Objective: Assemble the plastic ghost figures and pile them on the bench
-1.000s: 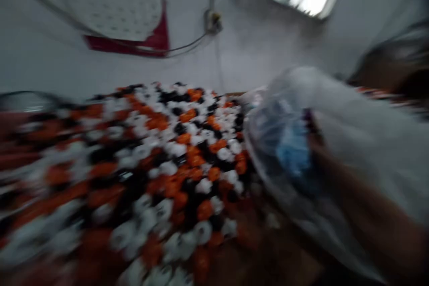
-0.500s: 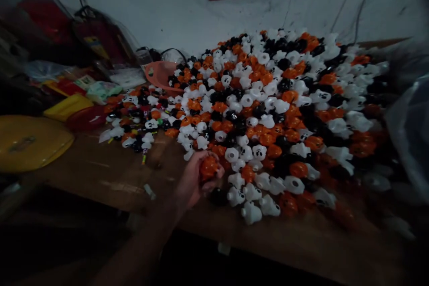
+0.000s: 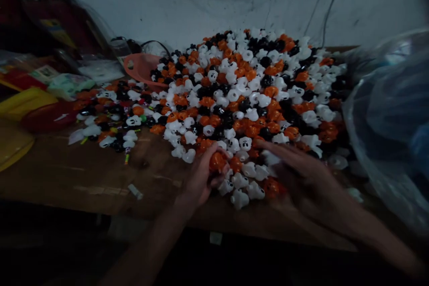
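Note:
My left hand [image 3: 205,173] is closed round an orange pumpkin piece [image 3: 217,161] at the front edge of a big pile. Over the right front of the pile reaches my right hand [image 3: 295,167], smeared by motion, its fingers pointing left. A blurred white piece shows below its fingers; whether the hand grips it cannot be made out. The pile [image 3: 252,114] holds white ghost, orange pumpkin and black pieces. Several white ghost pieces [image 3: 240,198] lie just below and between the hands.
A salmon basket [image 3: 134,69] with pieces stands behind the pile's left side. Small pieces with coloured parts [image 3: 133,120] lie left. Clear plastic bags [image 3: 375,143] stand at right. Red and yellow dishes are far left on the wooden table [image 3: 67,178].
My right hand has come into view from the right, over the pile. My left hand still holds the orange piece. The view has shifted to the right.

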{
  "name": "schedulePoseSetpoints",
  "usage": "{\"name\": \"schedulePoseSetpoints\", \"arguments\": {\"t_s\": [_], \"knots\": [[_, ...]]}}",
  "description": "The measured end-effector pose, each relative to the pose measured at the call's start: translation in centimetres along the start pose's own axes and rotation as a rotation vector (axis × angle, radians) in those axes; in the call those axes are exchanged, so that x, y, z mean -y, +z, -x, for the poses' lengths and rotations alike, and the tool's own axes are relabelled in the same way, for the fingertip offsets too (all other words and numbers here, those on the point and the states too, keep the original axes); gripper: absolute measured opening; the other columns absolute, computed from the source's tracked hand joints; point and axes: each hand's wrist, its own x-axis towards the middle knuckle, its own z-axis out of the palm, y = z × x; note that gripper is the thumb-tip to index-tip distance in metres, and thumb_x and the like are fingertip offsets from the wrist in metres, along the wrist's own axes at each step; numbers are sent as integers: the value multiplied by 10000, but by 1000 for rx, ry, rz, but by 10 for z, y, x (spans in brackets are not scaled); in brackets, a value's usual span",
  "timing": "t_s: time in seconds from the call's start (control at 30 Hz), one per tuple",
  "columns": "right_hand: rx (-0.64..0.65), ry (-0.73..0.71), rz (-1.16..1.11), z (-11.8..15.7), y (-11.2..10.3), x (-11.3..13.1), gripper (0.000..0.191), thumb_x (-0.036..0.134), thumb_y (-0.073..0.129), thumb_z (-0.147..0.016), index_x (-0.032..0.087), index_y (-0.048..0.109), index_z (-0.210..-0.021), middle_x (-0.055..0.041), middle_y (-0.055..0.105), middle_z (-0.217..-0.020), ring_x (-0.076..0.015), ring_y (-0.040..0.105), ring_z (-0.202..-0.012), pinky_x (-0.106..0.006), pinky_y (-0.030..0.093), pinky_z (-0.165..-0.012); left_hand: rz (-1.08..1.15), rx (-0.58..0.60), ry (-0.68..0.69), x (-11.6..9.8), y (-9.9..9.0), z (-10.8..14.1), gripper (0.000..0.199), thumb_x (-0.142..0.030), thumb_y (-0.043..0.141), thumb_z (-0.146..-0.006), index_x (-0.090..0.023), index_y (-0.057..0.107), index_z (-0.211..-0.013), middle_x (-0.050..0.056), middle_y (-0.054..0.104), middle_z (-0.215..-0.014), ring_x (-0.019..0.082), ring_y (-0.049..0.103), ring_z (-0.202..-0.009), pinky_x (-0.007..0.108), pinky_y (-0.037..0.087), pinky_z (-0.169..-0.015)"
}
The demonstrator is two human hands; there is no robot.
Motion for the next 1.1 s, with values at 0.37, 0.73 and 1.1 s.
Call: {"name": "schedulePoseSetpoints", "arguments": {"t_s": [0.37,0.73,1.1], "knots": [[-22,15,-477,-2,41,-11,294,226,531,-908,267,574,-1195,-38,626,-1091,-155,589,-1019,-288,515,-836,-239,-262,132,27,15,-13,299,-425,489,-820,-168,515,-670,-33,448,-510,62,366,-360,162,241,-333],[72,-68,-5,11,36,-17,101,258,474,-935,188,547,-936,-35,604,-912,-107,585,-744,-194,406,-575,-640,-162,293,19,19,-16,384,-297,429,-870,-161,582,-546,9,555,-594,116,506,-595,201,402,-620],[123,-214,179,18,37,9,152,111,374,-901,149,487,-996,-18,464,-779,-118,412,-636,-273,268,-532,-937,-104,434,13,31,12,392,-300,350,-940,-169,554,-632,-6,522,-540,117,487,-522,248,332,-556]]}}
